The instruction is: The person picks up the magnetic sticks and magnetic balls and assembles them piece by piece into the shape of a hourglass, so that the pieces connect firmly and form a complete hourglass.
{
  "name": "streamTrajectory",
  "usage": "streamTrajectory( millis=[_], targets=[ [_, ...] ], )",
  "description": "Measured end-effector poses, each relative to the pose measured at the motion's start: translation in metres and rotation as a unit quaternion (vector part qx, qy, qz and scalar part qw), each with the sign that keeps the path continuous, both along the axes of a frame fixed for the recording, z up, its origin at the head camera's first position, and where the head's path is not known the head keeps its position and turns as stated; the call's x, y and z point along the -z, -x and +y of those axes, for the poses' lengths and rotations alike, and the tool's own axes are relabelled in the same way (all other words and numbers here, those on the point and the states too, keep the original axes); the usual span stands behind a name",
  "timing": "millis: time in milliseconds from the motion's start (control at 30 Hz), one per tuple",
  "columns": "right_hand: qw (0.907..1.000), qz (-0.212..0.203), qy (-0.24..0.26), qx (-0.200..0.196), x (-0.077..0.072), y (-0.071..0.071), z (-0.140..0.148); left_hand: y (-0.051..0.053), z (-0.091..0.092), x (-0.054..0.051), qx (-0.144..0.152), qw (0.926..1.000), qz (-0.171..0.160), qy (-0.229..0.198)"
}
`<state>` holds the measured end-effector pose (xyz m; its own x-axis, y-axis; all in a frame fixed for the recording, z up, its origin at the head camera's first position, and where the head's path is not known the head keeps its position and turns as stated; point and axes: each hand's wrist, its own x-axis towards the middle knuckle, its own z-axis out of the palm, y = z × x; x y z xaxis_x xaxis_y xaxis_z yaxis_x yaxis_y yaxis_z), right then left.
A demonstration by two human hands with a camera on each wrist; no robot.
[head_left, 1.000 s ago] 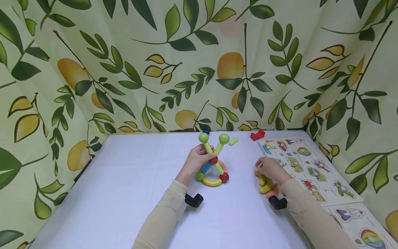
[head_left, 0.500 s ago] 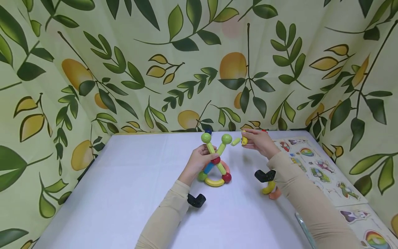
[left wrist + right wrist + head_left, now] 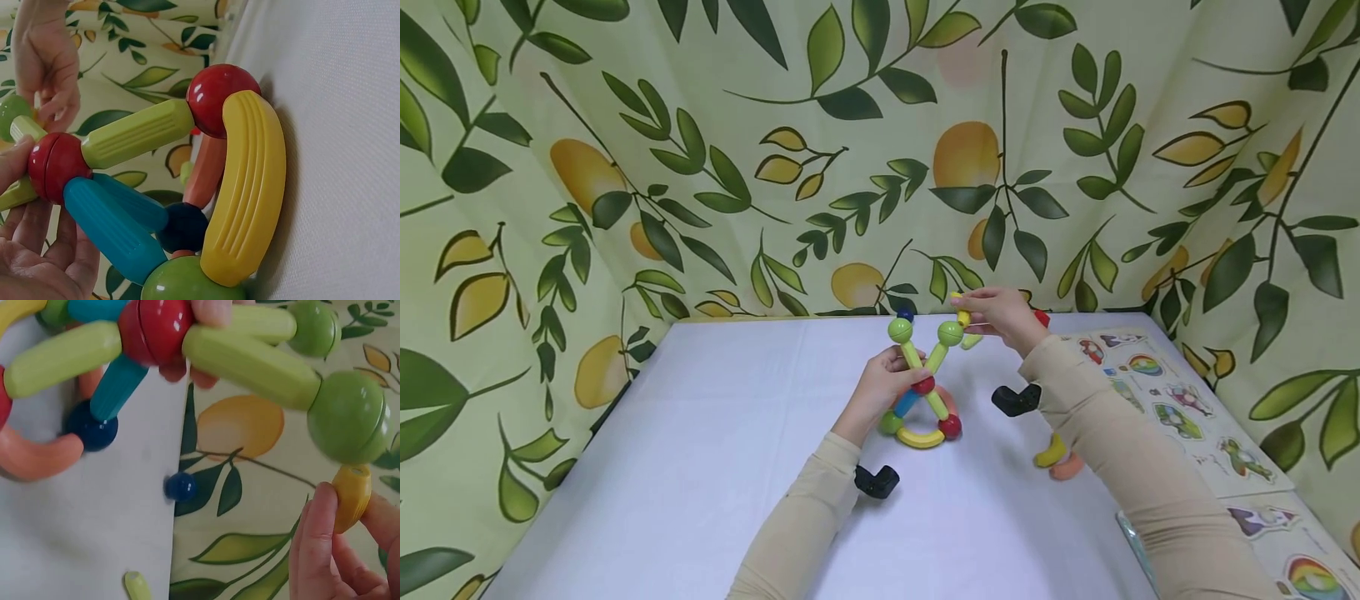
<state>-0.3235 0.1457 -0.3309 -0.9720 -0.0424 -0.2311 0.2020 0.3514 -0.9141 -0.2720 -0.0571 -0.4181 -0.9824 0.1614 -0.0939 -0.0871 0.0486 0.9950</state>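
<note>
A magnetic stick-and-ball structure stands on the table, with a red center ball (image 3: 59,167), blue sticks (image 3: 112,228), light green sticks and a curved yellow stick (image 3: 247,187) at its base. My left hand (image 3: 883,387) grips it around the red center ball, thumb on the near side. Two light green sticks rise from there, each topped by a green ball (image 3: 899,331). My right hand (image 3: 1000,317) pinches a yellow magnetic stick (image 3: 351,497) between thumb and fingers. Its end is right beside the right-hand green ball (image 3: 349,417); whether they touch I cannot tell.
A loose light green stick (image 3: 136,586) and a blue ball (image 3: 181,487) lie near the table's back edge. A red piece (image 3: 1042,318) is partly behind my right hand. Curved yellow (image 3: 1051,451) and salmon (image 3: 1066,467) sticks lie right of center. Picture boards (image 3: 1206,450) line the right side.
My right hand picked up the yellow stick from the pieces at the right and carried it away and leftward to the right-hand green ball. My left hand keeps its hold on the structure.
</note>
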Motion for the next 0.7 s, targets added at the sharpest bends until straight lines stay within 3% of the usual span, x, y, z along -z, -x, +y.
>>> streamTrajectory(
  millis=[300,567,700],
  targets=[
    [0.9994,0.01,-0.016,-0.028,-0.001,0.0,-0.006,-0.002,-0.003,-0.005,0.007,0.9999,-0.001,-0.008],
    [0.9993,0.012,-0.004,-0.035,-0.002,0.0,-0.017,-0.005,-0.011,-0.017,-0.04,0.9932,0.097,-0.05],
    [0.9991,0.016,-0.011,-0.039,0.0,0.0,-0.024,-0.005,-0.012,-0.018,-0.039,0.9919,0.112,-0.045]
  ],
)
